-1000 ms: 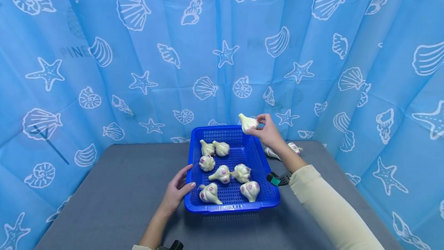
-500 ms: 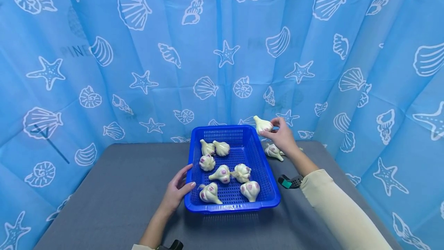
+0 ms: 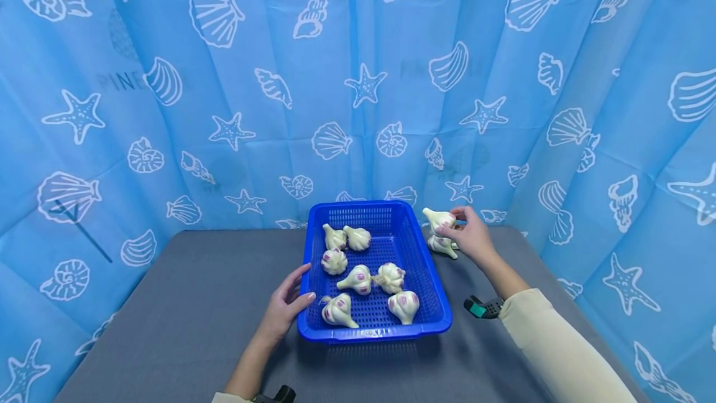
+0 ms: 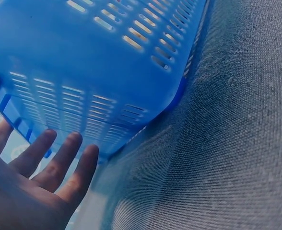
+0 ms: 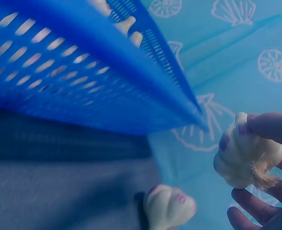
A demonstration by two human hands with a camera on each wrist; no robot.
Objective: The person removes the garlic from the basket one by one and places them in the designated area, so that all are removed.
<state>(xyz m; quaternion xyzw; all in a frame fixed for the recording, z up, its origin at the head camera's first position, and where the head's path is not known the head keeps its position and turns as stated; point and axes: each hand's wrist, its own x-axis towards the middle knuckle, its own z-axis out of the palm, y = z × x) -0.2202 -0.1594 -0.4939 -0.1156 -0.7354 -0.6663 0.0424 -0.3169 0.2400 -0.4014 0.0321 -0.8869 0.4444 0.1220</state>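
Observation:
My right hand pinches a garlic bulb between thumb and fingers, beyond the basket's right side. Its stem points up and left; in the right wrist view the held garlic bulb shows its root tuft. Just below it, another garlic bulb lies on the table. At the blue plastic basket, my left hand touches the left rim with its thumb and index fingertip. In the left wrist view the spread fingers lie along the basket's outer wall. Several garlic bulbs lie inside the basket.
The basket stands on a grey cloth-covered table. A blue curtain with white shell prints hangs directly behind the table and along both sides. Whatever lies behind my right hand is mostly hidden.
My right hand has carried the held garlic bulb right and down, from above the basket's far right corner to over the bulb on the table. The left hand and basket have stayed put.

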